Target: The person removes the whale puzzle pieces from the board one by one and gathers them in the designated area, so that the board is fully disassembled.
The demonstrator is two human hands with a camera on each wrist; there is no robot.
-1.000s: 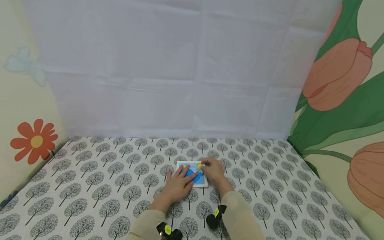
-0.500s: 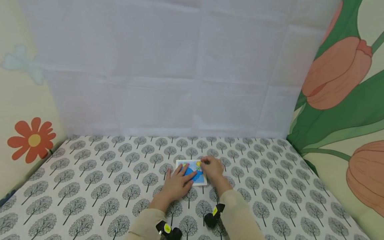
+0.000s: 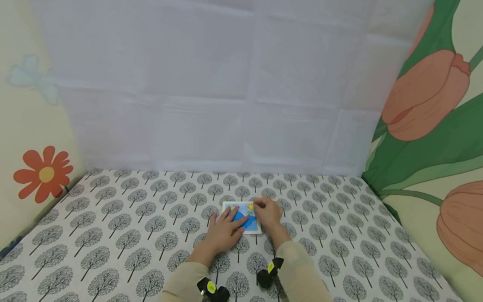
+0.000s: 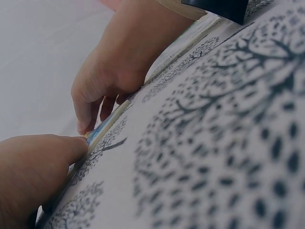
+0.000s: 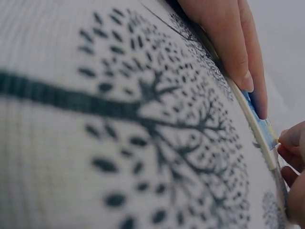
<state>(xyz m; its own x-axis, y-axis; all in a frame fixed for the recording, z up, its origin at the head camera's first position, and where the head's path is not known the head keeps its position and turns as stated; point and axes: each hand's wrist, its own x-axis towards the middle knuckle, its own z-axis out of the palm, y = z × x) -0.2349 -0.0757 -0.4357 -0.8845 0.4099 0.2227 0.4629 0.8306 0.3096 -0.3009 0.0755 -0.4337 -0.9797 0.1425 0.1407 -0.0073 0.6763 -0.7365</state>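
A small flat picture board (image 3: 249,226) with a white rim and a blue picture lies on the patterned cloth. My left hand (image 3: 222,233) rests on its left part with fingers spread, covering much of the picture. At the upper right corner, thumb and fingertip of my right hand (image 3: 270,213) pinch at the board beside a yellow flower shape (image 3: 250,207). What exactly lies between those fingertips is hidden. In the left wrist view, the board's edge (image 4: 108,121) runs under both hands. A bit of blue surface (image 5: 259,119) shows between the hands in the right wrist view.
A white cloth with black tree prints (image 3: 132,235) covers the table. Behind it hangs a creased white sheet (image 3: 196,92). Walls painted with flowers stand at both sides, a red flower (image 3: 46,174) at left and tulips (image 3: 422,96) at right.
The head view shifts slightly. Both hands keep almost the same place on the board, and the right fingertips stay at its upper right corner.
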